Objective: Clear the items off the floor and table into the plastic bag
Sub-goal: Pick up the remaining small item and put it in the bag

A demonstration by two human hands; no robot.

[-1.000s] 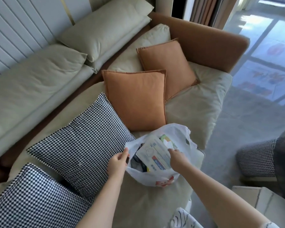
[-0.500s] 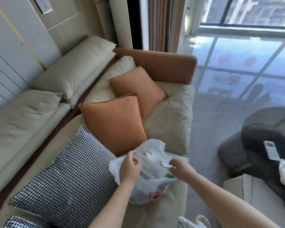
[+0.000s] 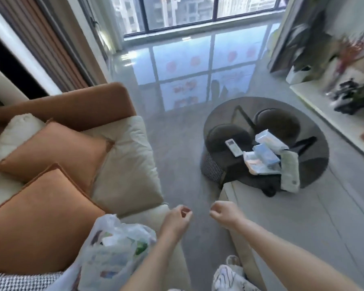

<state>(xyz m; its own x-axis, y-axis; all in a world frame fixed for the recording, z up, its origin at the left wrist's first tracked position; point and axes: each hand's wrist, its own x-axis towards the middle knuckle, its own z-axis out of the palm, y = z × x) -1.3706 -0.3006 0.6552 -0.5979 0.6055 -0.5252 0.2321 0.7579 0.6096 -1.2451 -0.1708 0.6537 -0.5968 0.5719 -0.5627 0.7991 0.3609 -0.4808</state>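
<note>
1. Two hands, both holding nothing: left hand (image 3: 177, 219) and right hand (image 3: 224, 214) hang in the air with fingers loosely curled, close to each other but apart, out past the sofa (image 3: 126, 164) edge over the floor.
2. Plastic bag (image 3: 114, 255) sits on the sofa seat just beside the left forearm, mouth open, already stuffed with packets. Neither hand touches it.
3. Step in hand, as I read it: between loads, turning from the bag toward the round table (image 3: 315, 148).
4. Left to clear: a stack of packets (image 3: 265, 156) on the table, a long pale pack (image 3: 290, 173) at the table's near edge, and a white remote (image 3: 233, 147) just beside the stack. Whether the remote counts as clutter I can't tell.
5. Next move calls for: reach across to the table, take packets, carry them back to the bag. Table is well apart from the bag, so either walk the packets over or bring the bag along.
6. Risk: the bag is floppy and nearly full; the mouth may need one hand to hold it open.
</note>
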